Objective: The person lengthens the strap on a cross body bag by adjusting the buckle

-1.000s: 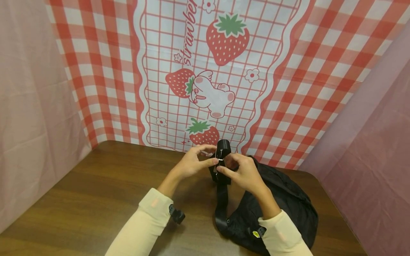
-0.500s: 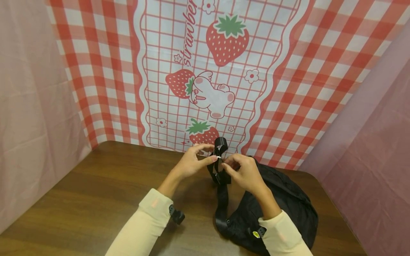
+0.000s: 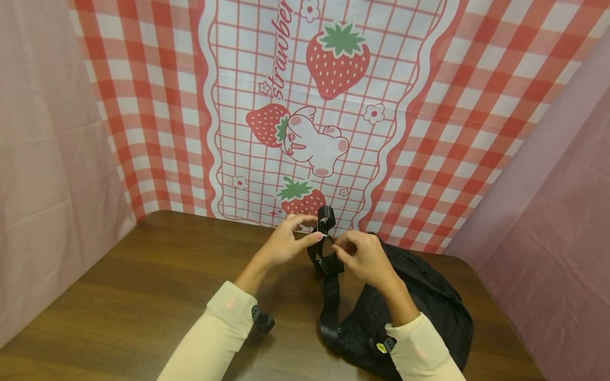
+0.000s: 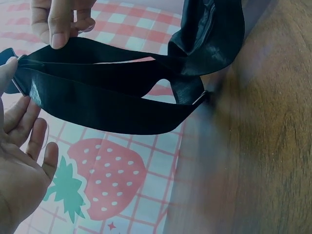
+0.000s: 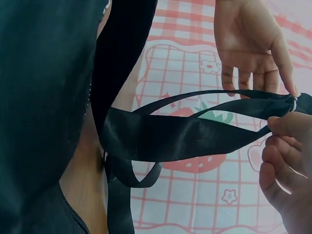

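Observation:
A black webbing strap rises from a black fabric bag and folds into several loops between the hands. My left hand pinches a thin metal slide buckle on the strap with thumb and fingertips. In the left wrist view its other fingers spread out below. To the right, my right hand pinches the strap's edge between thumb and index finger, close to the buckle. A second metal piece sits lower on the strap, near the tabletop. The right wrist view shows the strap bands running sideways to both hands.
The bag lies on the right side of a brown wooden table. Behind the table hangs a red-and-white checked cloth printed with strawberries. Pink curtains close off both sides.
The top loop of the strap has shifted slightly left, and its bands have spread apart. My right fingers have drawn back a little from the buckle. The left hand stays nearly still; the bag has not moved.

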The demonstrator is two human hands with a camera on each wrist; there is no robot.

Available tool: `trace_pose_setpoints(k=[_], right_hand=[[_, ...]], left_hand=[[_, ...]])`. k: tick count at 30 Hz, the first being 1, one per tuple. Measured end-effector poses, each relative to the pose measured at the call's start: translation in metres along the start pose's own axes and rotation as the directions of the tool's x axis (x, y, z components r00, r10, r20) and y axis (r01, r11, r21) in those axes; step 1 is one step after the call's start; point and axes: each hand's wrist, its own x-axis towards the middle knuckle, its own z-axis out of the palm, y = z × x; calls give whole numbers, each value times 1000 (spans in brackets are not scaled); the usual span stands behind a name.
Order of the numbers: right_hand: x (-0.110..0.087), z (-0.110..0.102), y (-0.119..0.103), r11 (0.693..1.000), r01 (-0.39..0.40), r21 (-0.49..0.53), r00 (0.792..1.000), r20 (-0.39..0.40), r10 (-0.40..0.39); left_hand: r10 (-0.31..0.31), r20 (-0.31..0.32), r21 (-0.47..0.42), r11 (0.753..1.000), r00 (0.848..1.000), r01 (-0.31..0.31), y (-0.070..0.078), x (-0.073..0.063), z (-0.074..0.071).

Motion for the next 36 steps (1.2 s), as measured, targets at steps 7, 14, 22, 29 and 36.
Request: trace_pose_setpoints(k=[7, 14, 22, 29, 36], right_hand=[[-1, -2, 1, 999, -38, -1, 998, 54, 38], [0, -6, 0, 998, -67, -20, 993, 92, 69], [-2, -9, 1, 993, -120, -8, 982, 147, 120], [-1, -10, 3, 990, -140, -25, 975, 170, 143], [-3, -12, 6, 986, -158, -44, 968, 189, 164]], left_hand=[[14, -5, 0, 1000, 1000, -14, -3, 2, 1], [24, 15, -10, 1000, 1000, -24, -2, 2, 1], [50, 37, -18, 999, 998, -49, -3, 1, 2], [18, 12, -47, 999, 1000, -18, -5, 1, -4], [45, -54, -101, 994, 998, -50, -6, 3, -12]])
